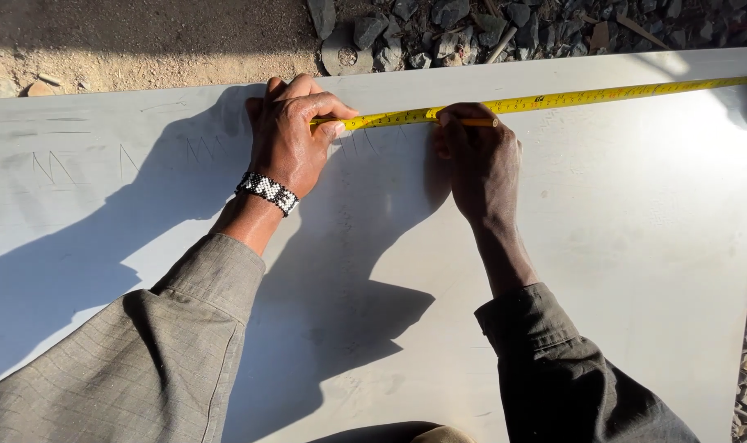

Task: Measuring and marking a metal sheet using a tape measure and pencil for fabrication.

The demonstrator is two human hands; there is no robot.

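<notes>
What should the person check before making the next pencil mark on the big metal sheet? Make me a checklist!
1. Left hand pins the end of the yellow tape measure to the metal sheet: ok.
2. Tape lies flat and straight across the sheet: ok as far as it shows; its far end runs out of view.
3. Right hand holds the pencil against the tape's edge: ok.
4. Pencil tip at the right number: cannot tell, too small to read.
5. Old zigzag marks are away from the new spot: ok.
6. Shadow covers the marking spot: not ok, the hands darken it.
</notes>
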